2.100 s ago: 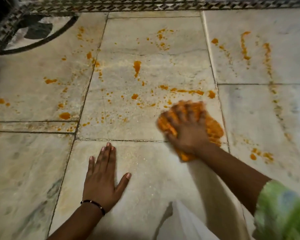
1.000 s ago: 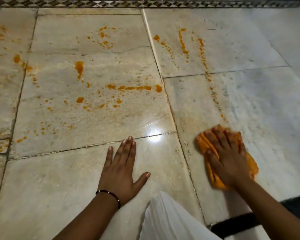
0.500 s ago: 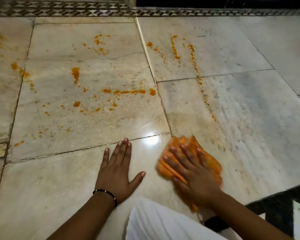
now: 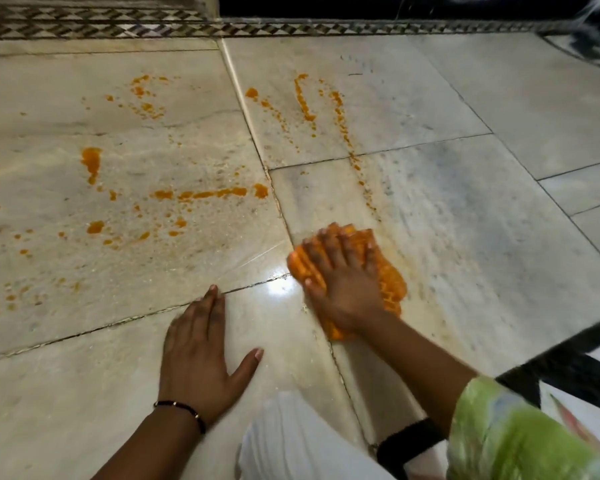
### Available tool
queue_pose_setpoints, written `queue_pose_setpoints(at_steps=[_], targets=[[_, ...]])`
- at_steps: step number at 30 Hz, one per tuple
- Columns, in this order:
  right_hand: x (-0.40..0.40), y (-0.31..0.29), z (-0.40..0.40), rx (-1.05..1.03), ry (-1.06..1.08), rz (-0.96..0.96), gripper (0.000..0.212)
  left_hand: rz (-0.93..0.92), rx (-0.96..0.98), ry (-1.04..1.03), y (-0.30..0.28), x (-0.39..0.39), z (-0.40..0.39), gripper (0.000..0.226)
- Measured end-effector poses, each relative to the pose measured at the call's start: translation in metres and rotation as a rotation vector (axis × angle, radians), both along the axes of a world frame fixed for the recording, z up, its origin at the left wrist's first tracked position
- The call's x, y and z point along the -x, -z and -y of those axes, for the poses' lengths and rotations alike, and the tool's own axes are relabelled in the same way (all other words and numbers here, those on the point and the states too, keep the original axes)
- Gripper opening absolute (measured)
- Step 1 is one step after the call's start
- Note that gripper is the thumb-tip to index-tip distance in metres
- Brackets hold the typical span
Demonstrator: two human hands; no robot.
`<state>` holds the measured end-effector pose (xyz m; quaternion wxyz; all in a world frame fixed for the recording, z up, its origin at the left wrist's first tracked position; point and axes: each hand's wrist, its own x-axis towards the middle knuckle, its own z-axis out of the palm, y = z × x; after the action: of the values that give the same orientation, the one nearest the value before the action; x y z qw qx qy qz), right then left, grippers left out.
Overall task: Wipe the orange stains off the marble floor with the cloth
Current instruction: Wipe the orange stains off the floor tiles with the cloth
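My right hand [image 4: 343, 275] lies flat with spread fingers on the orange-soaked cloth [image 4: 392, 282], pressing it onto the marble floor [image 4: 465, 220] just right of a tile joint. My left hand [image 4: 201, 351] rests palm down on the floor to the left, fingers straight, holding nothing. Ahead of the cloth, a dotted trail of orange stains [image 4: 364, 183] runs up to streaks [image 4: 303, 98] on the far tile. On the left tile there is a long streak [image 4: 201, 194], a blob [image 4: 90, 161] and scattered drops [image 4: 146, 98].
A patterned mosaic border [image 4: 291, 29] runs along the far edge, with a dark opening [image 4: 361, 5] behind it. A black inlay band [image 4: 568, 351] crosses the floor at the right. My white-clothed knee [image 4: 291, 441] and green sleeve [image 4: 506, 438] fill the bottom.
My right hand swept the cloth from the right back toward the tile joint, then pushed it a little forward. My left hand has stayed planted. The view has tilted slightly.
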<state>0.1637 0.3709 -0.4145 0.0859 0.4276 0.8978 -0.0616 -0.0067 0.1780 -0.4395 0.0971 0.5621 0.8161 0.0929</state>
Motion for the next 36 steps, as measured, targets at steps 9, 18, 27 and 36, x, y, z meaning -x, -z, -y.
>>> queue_pose_setpoints(at_steps=[9, 18, 27, 36], targets=[[-0.151, 0.002, 0.035, 0.008, 0.204, -0.066, 0.067, -0.052, 0.032, 0.171, 0.015, -0.028, -0.061, 0.090], [-0.037, 0.004, -0.084, -0.025, 0.409, -0.003, 0.073, -0.057, 0.011, 0.157, 0.014, -0.029, -0.060, 0.091], [-0.100, 0.003, 0.012, 0.006, -0.060, -0.097, 0.060, -0.047, -0.017, 0.163, 0.013, -0.029, -0.060, 0.090], [-0.023, 0.004, -0.106, -0.027, 0.429, -0.009, 0.071, -0.044, -0.014, 0.161, 0.013, -0.030, -0.060, 0.090]])
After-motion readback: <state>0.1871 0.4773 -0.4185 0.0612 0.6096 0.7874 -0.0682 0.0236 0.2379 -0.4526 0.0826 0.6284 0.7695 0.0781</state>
